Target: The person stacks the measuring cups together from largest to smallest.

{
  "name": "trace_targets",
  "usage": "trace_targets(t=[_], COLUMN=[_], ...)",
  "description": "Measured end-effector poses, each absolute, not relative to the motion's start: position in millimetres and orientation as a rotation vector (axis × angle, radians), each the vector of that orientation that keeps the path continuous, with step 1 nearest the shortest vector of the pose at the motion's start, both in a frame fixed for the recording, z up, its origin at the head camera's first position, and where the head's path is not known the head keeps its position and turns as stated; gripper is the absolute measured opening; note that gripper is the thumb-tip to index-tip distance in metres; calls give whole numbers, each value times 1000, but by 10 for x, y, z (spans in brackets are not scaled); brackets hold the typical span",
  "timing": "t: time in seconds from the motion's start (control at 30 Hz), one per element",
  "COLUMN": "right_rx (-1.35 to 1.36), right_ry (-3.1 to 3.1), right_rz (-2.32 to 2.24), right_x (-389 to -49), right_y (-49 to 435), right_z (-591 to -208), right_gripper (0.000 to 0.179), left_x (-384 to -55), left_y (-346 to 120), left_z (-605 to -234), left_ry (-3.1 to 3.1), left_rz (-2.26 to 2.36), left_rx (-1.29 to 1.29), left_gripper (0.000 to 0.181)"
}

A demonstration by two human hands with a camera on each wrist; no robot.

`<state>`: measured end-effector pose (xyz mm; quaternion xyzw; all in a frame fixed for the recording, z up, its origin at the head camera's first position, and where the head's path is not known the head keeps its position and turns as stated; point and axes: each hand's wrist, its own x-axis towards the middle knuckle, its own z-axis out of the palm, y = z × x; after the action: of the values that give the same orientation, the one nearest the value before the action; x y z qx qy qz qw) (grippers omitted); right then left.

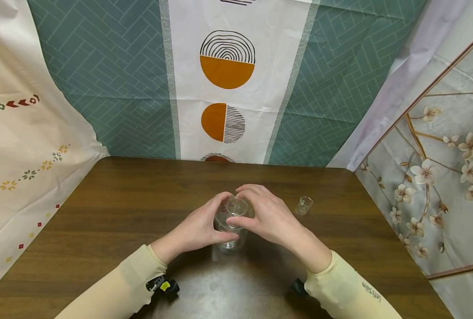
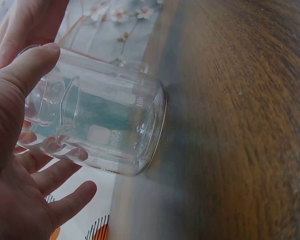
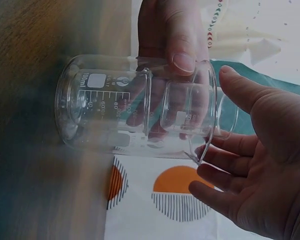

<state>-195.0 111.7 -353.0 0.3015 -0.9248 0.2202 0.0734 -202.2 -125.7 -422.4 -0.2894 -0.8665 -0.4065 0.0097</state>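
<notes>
In front of me a large clear glass beaker (image 1: 230, 243) stands upright on the table, with a medium beaker (image 3: 102, 105) inside it, marked 100 ml. My left hand (image 1: 202, 226) curves around the large beaker's upper wall, thumb on the near side. A small beaker (image 3: 182, 107) sits in the large one's mouth, its base close over the medium beaker's rim and its top sticking out. From the right, my right hand (image 1: 266, 217) holds the small beaker near its top, thumb in front and fingers behind; their exact contact is blurred by the glass.
Another tiny glass beaker (image 1: 304, 206) stands on the brown wooden table (image 1: 140, 190), right of my hands. Patterned cloths hang behind the table (image 1: 228, 88) and along both sides.
</notes>
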Motion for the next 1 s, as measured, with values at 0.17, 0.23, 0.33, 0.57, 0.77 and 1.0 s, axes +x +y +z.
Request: trace_targets(t=[0.17,0.23,0.33,0.57,0.77,1.0], right_rx=[913,912,910,920,918,939], right_ry=[-2795,-2801,-2805,-2813,-2836,-2867], right_rz=[648,645,647,642,617,589], right_x=[-1969,-1974,-1981,-1995,-2011,-2040], right_y=[1108,1105,1102,1099,1087,1071], right_z=[-3545,-3553,-3564,-3578,-3580,-3569], right_gripper=[56,56,55,55,56,56], left_x=[-2025,-2026,-2028,-2032,-2022,-2021], left_y=[-1257,-1258,-1261,-1267,-1268,-1272], left_z=[-4219,-4220,-4225,-4231,-4223,-4221], left_ry=[-2705,-2705,-2707,-2706,-2709,-2699], left_rz=[-1278,-1279,-1278,-1277,-1285,-1287], left_rx=[-911,-912,-910,-910,-909,-916], left_gripper=[95,96,96,96,96,94])
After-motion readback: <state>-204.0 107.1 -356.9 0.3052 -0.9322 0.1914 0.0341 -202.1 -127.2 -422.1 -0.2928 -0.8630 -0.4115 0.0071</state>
